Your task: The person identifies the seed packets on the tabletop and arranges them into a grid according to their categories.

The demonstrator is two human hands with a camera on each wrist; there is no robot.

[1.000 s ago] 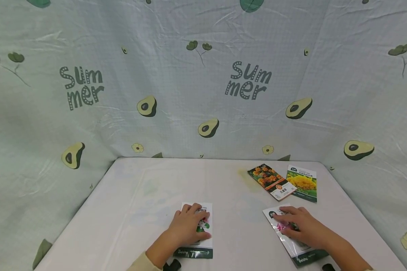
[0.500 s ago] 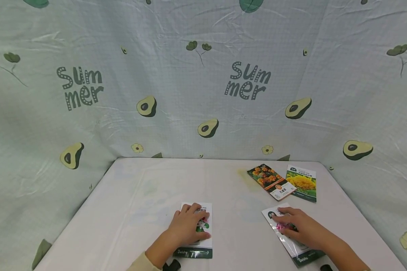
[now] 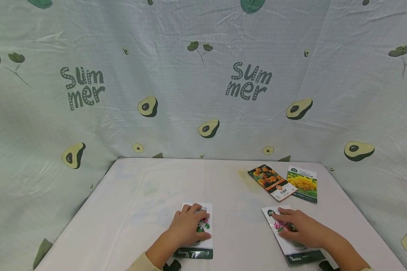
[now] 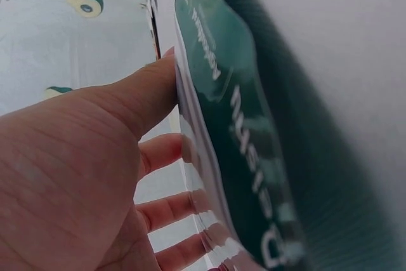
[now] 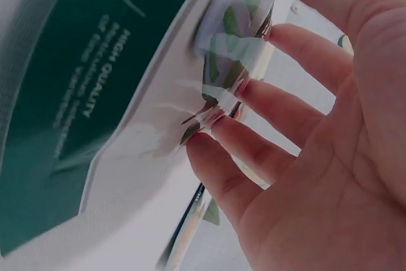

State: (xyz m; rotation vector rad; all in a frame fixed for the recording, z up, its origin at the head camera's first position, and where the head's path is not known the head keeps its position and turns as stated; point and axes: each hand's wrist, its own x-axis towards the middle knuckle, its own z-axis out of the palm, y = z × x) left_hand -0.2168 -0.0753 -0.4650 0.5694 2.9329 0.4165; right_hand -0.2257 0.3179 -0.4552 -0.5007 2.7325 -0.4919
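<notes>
My left hand (image 3: 186, 226) lies spread on a white seed packet (image 3: 197, 253) with a green bottom band, fingertips touching its face. Up close in the left wrist view, the band of this seed packet (image 4: 231, 118) stands near the thumb. To the right, my right hand (image 3: 306, 229) rests its fingertips on another white seed packet (image 3: 279, 226), which shows pink flowers and a green band. In the right wrist view, several fingertips press the clear film of that packet (image 5: 89, 87), creasing it. Both packets are partly hidden under the hands.
Behind my right hand, a packet with orange flowers (image 3: 273, 182) overlaps a yellow-flowered packet (image 3: 302, 183). All lie on a white table (image 3: 169, 180). A hanging cloth with avocado prints (image 3: 176, 82) surrounds the table's back and sides.
My right hand has turned its packet slightly, so that the packet slants less and its green-banded end has shifted left. The left hand and its packet stay in place.
</notes>
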